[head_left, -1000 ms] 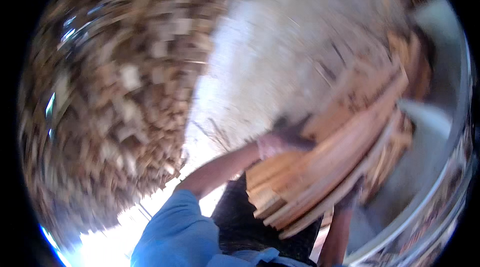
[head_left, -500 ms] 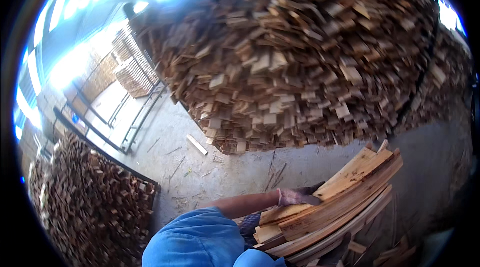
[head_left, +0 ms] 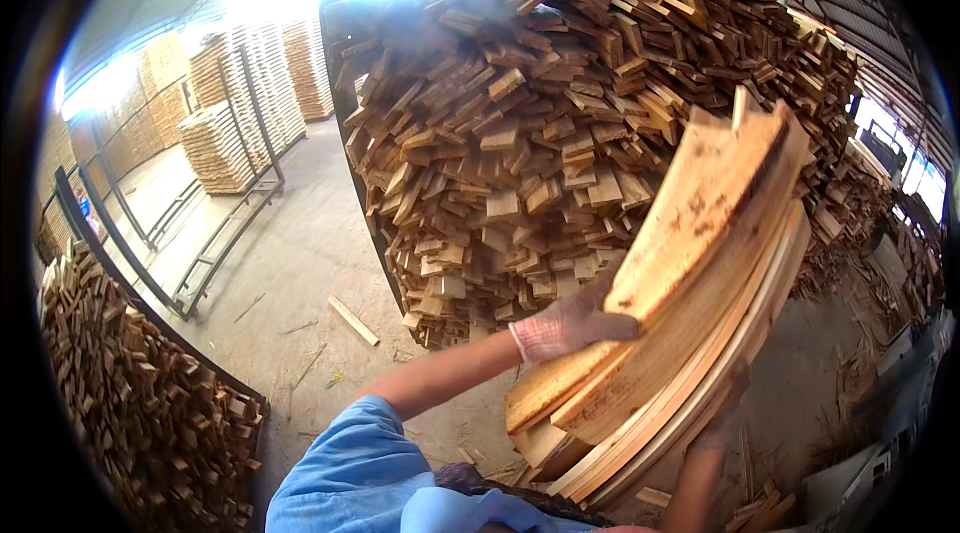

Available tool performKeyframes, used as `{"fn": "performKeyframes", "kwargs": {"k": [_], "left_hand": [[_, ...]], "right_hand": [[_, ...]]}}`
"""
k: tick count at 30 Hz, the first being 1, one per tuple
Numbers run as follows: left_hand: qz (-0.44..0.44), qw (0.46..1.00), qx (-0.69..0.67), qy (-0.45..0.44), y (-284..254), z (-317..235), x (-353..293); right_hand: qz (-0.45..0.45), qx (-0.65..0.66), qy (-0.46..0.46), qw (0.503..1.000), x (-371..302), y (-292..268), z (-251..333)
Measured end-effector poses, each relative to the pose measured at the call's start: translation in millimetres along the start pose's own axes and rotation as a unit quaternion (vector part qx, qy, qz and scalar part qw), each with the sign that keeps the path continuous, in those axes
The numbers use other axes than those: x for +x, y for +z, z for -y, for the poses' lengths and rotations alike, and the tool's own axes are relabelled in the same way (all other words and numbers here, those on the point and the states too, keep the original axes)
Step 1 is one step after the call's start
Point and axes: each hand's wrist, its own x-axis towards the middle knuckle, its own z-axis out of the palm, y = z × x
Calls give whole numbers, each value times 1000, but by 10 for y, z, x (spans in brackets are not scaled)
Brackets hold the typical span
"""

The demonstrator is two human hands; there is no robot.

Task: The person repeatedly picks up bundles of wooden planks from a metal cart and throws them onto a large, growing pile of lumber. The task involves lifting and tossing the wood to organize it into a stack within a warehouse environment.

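A thick bundle of rough wooden boards (head_left: 690,263) is held up in front of me, tilted with its far end raised to the right. My left hand (head_left: 575,325), in a pinkish-grey work glove, grips the bundle's upper left side with the thumb lying over a board. From below and the right, my right hand (head_left: 722,413) clasps the outer boards; its fingers are partly hidden and dim. Bark marks and knots show on the top board. Just beyond the bundle rises a tall stack of boards (head_left: 560,173), their ends facing me.
A lower pile of short wood pieces (head_left: 140,383) stands at the left behind a dark metal frame (head_left: 225,243). Pale stacked lumber (head_left: 235,148) is farther back. One loose stick (head_left: 354,321) and scraps lie on the concrete floor (head_left: 310,283). Grey machinery (head_left: 880,443) borders the right side.
The boards have been raised higher and tipped more upright, both hands with them. My right hand has come into view beneath the bundle. The view has shifted, showing more of the roof at right.
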Motion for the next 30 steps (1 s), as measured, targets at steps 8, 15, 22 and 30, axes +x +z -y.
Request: {"fn": "performKeyframes", "kwargs": {"k": [8,15,22,30], "left_hand": [[-68,995,-39,57,-686,-709,-452],[-113,985,-69,113,-1092,-1140,-592],[-107,912,265,293,-2009,-1963,-438],[-53,974,-51,216,-4125,-3504,558]], "right_hand": [[79,9,-30,996,137,1166,520],[150,-16,-61,987,436,1923,991],[315,-169,-440,824,1334,2912,1665],[411,-78,-187,889,2298,5366,2573]]}}
